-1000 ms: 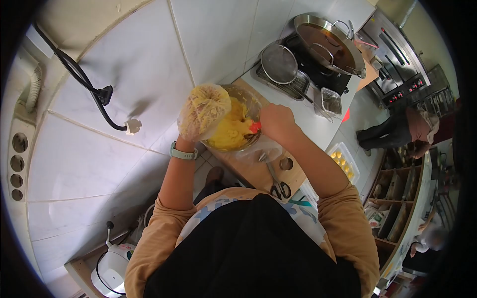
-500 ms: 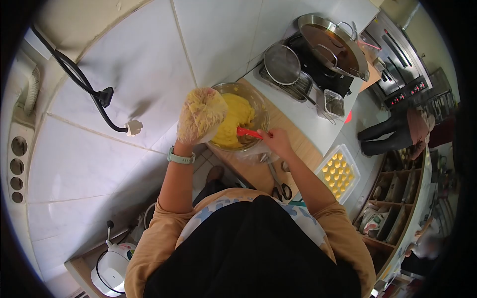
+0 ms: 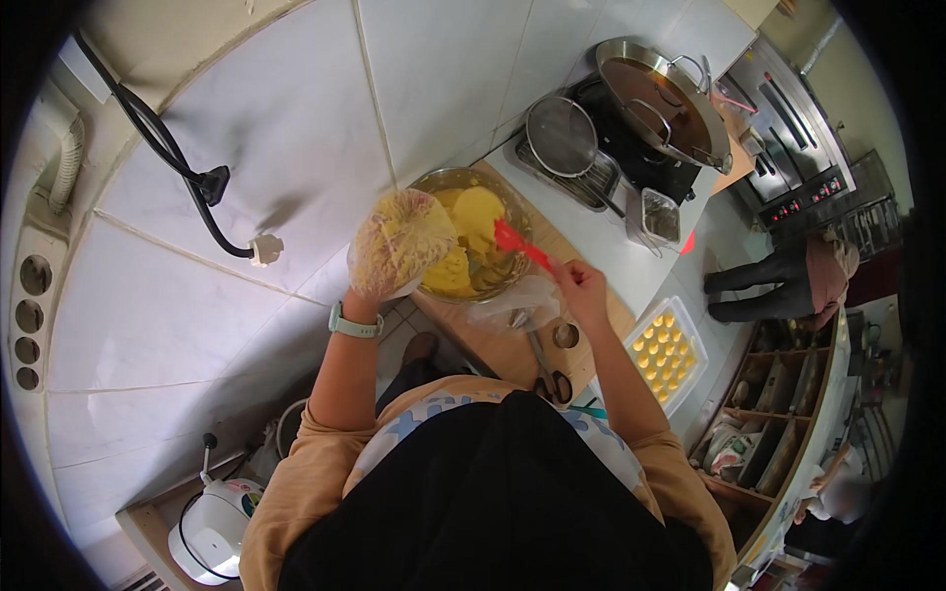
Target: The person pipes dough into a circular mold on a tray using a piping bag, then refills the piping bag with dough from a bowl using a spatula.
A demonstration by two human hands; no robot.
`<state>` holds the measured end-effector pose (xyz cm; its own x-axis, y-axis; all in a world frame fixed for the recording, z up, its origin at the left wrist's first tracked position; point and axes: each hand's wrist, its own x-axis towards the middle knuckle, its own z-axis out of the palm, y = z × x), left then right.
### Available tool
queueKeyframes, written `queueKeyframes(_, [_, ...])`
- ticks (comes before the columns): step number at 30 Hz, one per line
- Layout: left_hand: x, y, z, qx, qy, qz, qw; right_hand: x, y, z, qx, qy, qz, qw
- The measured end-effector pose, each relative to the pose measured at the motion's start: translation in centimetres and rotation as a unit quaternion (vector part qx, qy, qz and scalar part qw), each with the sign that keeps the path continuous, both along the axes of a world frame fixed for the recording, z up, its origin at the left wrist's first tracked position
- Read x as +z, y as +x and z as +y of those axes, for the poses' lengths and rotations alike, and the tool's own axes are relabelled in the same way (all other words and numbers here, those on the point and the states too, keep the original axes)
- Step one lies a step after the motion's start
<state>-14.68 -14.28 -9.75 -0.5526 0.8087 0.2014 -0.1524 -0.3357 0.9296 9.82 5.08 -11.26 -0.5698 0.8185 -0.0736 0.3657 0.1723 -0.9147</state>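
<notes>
My left hand is wrapped in a clear plastic bag [image 3: 402,241] smeared with yellow paste. The bag, folded back over it, covers the fingers; my wrist with a pale green watch shows below. Beside it stands a metal bowl [image 3: 525,212] with thick yellow batter [image 3: 478,215], scraped away at the near side. My right hand [image 3: 583,288] is closed around the handle of a red spatula [image 3: 522,244], whose blade is over the bowl's right side, against the mound of batter.
Scissors [image 3: 554,384], a metal piping tip [image 3: 518,318] and crumpled plastic [image 3: 507,300] lie on the wooden board [image 3: 493,350]. A tray of yellow pieces [image 3: 665,360] stands at right. Beyond are a strainer [image 3: 562,136] and a wide pan of brown liquid [image 3: 655,98]. A person [image 3: 788,281] bends near shelves.
My right hand has drawn back to the right, lifting the spatula higher over the bowl. The batter is now heaped toward the far side, baring more of the near bowl. The left hand has shifted slightly down.
</notes>
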Motion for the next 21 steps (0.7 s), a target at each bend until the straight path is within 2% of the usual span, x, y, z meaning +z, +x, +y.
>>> queueKeyframes(1, [-0.6, -0.1, 0.0, 0.01, -0.006, 0.008, 1.0, 1.2, 0.3, 0.5, -0.004, 0.008, 0.01, 1.0])
queueKeyframes(4, [1.0, 0.2, 0.4, 0.038, -0.065, 0.18, 0.981, 6.1, 0.6, 1.2, -0.002, 0.024, 0.04, 0.999])
queueKeyframes(7, [0.9, 0.5, 1.2, 0.051, -0.05, 0.279, 0.958, 10.8, 0.7, 0.6, 0.022, 0.0, 0.066, 0.998])
queueKeyframes(8, [0.3, 0.8, 1.7, 0.025, -0.01, 0.113, 0.993, 11.6, 0.3, 0.0, 0.029, -0.019, 0.075, 0.997])
queueKeyframes(9, [-0.3, 1.1, 2.3, -0.004, 0.031, -0.057, 0.998, 12.1, -0.1, -0.7, 0.036, -0.038, 0.083, 0.995])
queueKeyframes(11, [-0.5, 1.5, 3.1, -0.007, 0.045, -0.133, 0.99, 12.2, -0.6, -2.1, 0.054, -0.085, 0.096, 0.99])
queueKeyframes(14, [0.8, 1.3, 3.3, 0.084, -0.031, 0.151, 0.984, 11.6, -0.6, -2.8, 0.086, -0.09, 0.069, 0.99])
queueKeyframes(15, [1.5, 1.2, 3.3, 0.115, -0.059, 0.242, 0.962, 11.9, -0.5, -2.3, 0.101, -0.023, 0.047, 0.993])
queueKeyframes(17, [3.0, 1.4, 3.1, 0.125, -0.112, 0.307, 0.937, 13.4, 0.1, -1.4, 0.124, 0.109, 0.003, 0.986])
queueKeyframes(18, [4.2, 1.9, 2.9, 0.105, -0.138, 0.283, 0.943, 15.0, 0.2, -0.7, 0.154, 0.184, -0.045, 0.97])
queueKeyframes(19, [5.1, 2.3, 2.7, 0.081, -0.165, 0.258, 0.948, 16.9, -0.1, -0.6, 0.181, 0.306, -0.065, 0.932])
queueKeyframes(21, [6.5, 3.3, 2.5, 0.069, -0.175, 0.329, 0.925, 20.7, -1.0, -0.8, 0.224, 0.53, -0.106, 0.811])
